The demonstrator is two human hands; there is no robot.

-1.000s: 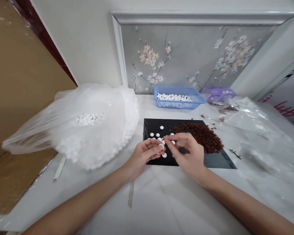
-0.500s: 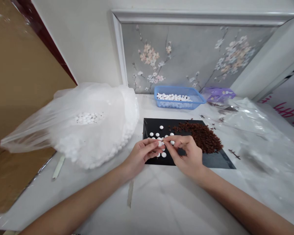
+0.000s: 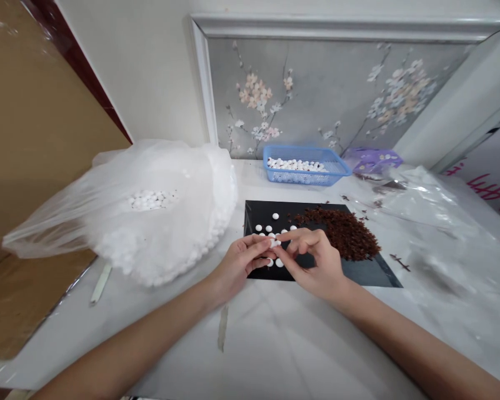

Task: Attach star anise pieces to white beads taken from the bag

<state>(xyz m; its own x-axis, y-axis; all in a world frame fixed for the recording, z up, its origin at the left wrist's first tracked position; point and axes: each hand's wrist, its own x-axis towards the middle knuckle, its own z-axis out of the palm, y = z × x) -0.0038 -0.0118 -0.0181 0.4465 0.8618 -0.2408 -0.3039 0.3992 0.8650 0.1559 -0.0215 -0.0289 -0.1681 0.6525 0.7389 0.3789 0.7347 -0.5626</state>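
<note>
Both hands meet over the near left part of a black mat [image 3: 375, 272]. My left hand [image 3: 242, 263] has its fingers curled and pinches a small white bead [image 3: 274, 243]. My right hand [image 3: 316, 264] pinches its thumb and forefinger against that same bead; whether they hold anything small I cannot make out. Several loose white beads [image 3: 263, 228] lie on the mat just beyond the fingers. A heap of small dark brown pieces [image 3: 345, 233] sits on the mat to the right of my hands.
A big clear plastic bag of white beads [image 3: 150, 216] lies at the left. A blue basket [image 3: 306, 165] holding white beads stands at the back by the flowered wall panel. Crumpled clear plastic [image 3: 433, 216] and a purple packet [image 3: 370, 159] lie at the right. The table [image 3: 266, 344] is white.
Both hands have stayed together over the mat with only small finger movements; the right fingertips have shifted slightly toward the left hand's bead.
</note>
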